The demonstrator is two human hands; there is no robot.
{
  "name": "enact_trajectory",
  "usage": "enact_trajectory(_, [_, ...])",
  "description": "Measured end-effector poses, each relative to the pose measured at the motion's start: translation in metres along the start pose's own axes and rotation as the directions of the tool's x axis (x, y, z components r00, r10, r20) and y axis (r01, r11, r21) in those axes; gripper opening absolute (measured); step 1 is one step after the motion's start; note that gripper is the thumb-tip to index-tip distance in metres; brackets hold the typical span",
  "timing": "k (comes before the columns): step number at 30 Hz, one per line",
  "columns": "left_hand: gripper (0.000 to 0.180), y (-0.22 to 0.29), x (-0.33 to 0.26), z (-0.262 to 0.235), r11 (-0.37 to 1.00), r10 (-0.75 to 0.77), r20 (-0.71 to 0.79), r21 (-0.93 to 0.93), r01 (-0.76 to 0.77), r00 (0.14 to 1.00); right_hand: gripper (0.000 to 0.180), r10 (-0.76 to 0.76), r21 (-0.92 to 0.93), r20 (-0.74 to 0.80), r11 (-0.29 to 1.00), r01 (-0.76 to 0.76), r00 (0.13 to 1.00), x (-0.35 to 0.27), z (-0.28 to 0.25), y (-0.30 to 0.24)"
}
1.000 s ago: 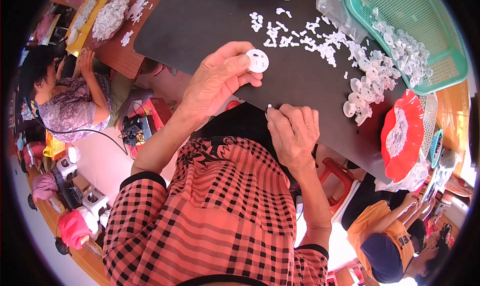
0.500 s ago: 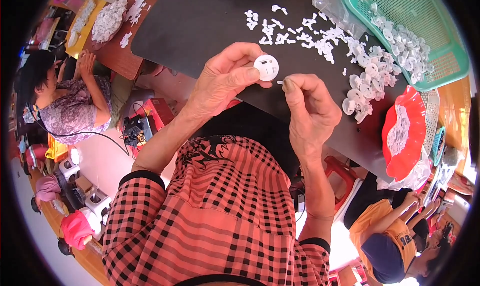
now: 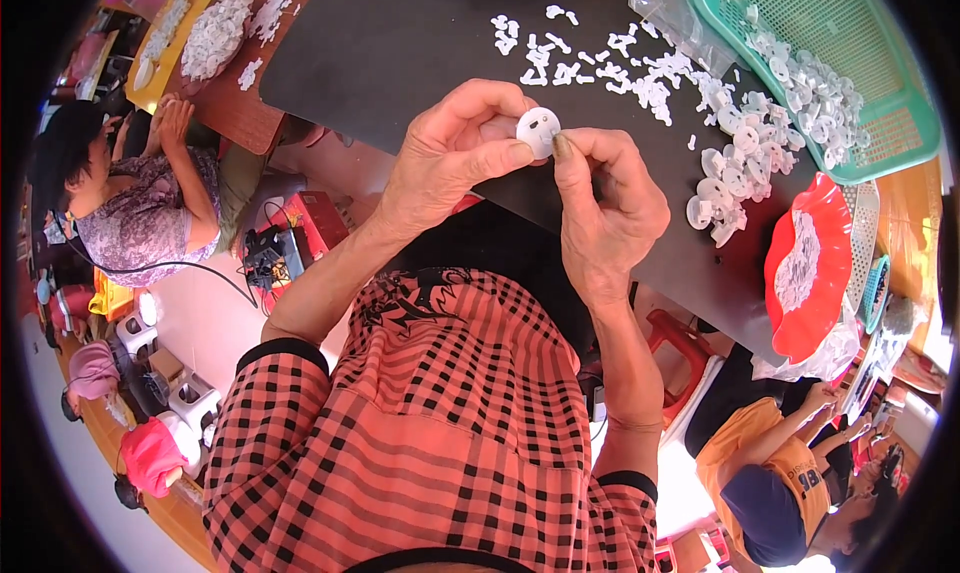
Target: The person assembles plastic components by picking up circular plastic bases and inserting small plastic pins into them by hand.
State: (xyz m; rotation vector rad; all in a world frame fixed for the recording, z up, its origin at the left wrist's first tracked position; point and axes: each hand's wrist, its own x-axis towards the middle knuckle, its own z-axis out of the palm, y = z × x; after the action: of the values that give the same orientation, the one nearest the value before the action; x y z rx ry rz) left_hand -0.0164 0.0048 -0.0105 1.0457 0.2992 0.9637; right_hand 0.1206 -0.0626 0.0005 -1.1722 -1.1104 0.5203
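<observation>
Disc: in the left hand, its right edge against the right hand
Loose pieces: on the surface, beyond the hands
Heaped parts: right of the right hand
Basket: behind the heap, parts inside
Dish: before the basket, pieces inside
Bag: left of the basket

White disc partly hidden by right hand. Green basket cut by top edge. White bits in red dish too small to tell.
</observation>
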Motion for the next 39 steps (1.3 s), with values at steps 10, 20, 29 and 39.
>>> enact_trajectory(10, [0.029, -0.002, -0.003, 0.006, 0.989, 0.062, -0.044, 0.141, -0.055, 0.997, 0.010, -0.135, -0.180, 0.004, 0.974, 0.134, 0.991, 0.000, 0.001, -0.001])
enact_trajectory(20, [0.031, -0.005, -0.004, 0.008, 0.947, 0.164, 0.019, 0.277, -0.162, 0.986, 0.012, -0.147, -0.197, -0.002, 0.970, 0.144, 0.989, 0.000, 0.001, 0.001])
enact_trajectory(29, [0.029, -0.004, -0.001, 0.006, 0.955, 0.123, 0.005, 0.271, -0.119, 0.992, 0.006, 0.033, 0.007, 0.047, 0.999, -0.034, 0.998, 0.001, -0.001, 0.010])
enact_trajectory(39, [0.024, 0.000, 0.004, 0.006, 0.982, 0.034, -0.062, 0.187, -0.022, 0.998, 0.006, 0.188, 0.123, 0.050, 0.973, -0.193, 0.981, 0.001, -0.004, 0.001])
